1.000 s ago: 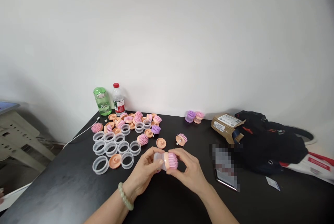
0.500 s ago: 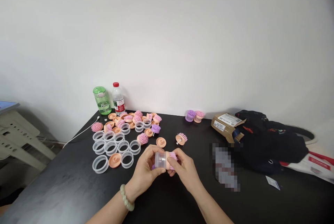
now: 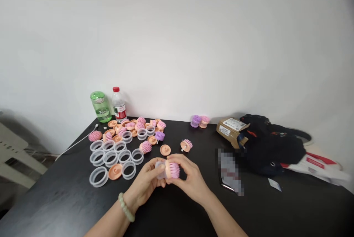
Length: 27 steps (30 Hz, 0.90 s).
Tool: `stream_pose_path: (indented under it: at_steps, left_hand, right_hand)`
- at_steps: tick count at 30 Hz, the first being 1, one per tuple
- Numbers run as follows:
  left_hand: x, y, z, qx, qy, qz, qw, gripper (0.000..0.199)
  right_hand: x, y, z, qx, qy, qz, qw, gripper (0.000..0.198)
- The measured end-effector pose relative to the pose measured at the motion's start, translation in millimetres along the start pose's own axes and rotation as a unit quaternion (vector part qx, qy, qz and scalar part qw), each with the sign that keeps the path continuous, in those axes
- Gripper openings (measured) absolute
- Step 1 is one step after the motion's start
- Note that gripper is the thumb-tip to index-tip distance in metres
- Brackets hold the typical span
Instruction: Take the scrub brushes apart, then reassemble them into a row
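Observation:
My left hand (image 3: 145, 182) is closed round a clear plastic cup-like ring (image 3: 159, 166). Against the ring's right side sits a brush head (image 3: 173, 170) with pink bristles and a peach base, which the fingers of my right hand (image 3: 190, 176) grip by its edge. The bristles face right. Ring and base touch; whether they are locked together I cannot tell. Just beyond my hands lie a peach disc (image 3: 165, 150) and a tilted brush head with pink bristles (image 3: 186, 145).
Several clear rings (image 3: 111, 159) and more brush parts cover the table's left side, before a green container (image 3: 101, 107) and a water bottle (image 3: 119, 105). Two brushes (image 3: 200, 121) stand by the wall. A cardboard box (image 3: 231, 131) and dark bag (image 3: 273, 145) lie right.
The brush head has turned so its bristles show more toward me, and my right fingers now reach over its top edge. The view has shifted slightly right.

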<state>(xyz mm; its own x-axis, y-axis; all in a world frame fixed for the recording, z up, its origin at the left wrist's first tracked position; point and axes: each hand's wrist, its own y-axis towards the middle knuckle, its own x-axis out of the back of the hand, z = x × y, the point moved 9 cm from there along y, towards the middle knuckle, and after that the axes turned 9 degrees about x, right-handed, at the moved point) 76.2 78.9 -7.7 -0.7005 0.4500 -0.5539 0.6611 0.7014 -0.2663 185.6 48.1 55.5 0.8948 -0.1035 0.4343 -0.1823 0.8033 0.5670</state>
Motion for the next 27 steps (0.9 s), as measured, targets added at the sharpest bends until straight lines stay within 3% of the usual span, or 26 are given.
stream_pose_path:
  at_steps: [3, 7, 9, 11, 13, 14, 18, 23, 27]
  left_hand:
    - [0, 1, 0, 0.001, 0.004, 0.010, 1.000, 0.034]
    - [6, -1, -15, -0.101, 0.103, -0.027, 0.989, 0.037]
    - [6, -5, -26, -0.176, 0.179, -0.048, 0.967, 0.031]
    - [1, -12, -36, -0.246, 0.278, -0.065, 0.926, 0.017]
    - [-7, -18, -41, -0.285, 0.352, -0.063, 0.889, 0.011]
    - [-9, -19, -42, -0.290, 0.356, -0.056, 0.887, 0.018]
    - [-3, -18, -41, -0.242, 0.231, -0.029, 0.942, 0.056]
    - [6, -10, -28, -0.135, 0.242, -0.077, 0.958, 0.036]
    - [-5, -15, -35, -0.184, 0.257, -0.039, 0.948, 0.030]
  right_hand:
    - [1, 2, 3, 0.013, -0.029, 0.000, 0.999, 0.036]
    - [5, -2, -18, -0.091, -0.057, -0.030, 0.994, 0.031]
    - [0, -7, -34, -0.163, 0.037, -0.046, 0.985, 0.031]
    - [-12, -12, -46, -0.218, 0.174, -0.051, 0.959, 0.036]
    - [-21, -13, -49, -0.240, 0.264, -0.047, 0.933, 0.044]
    - [-21, -12, -48, -0.239, 0.279, -0.048, 0.929, 0.046]
    - [-13, -7, -40, -0.194, 0.274, -0.059, 0.940, 0.041]
    - [-8, -7, -36, -0.155, 0.202, -0.037, 0.966, 0.034]
    - [-9, -10, -45, -0.172, 0.204, -0.047, 0.963, 0.029]
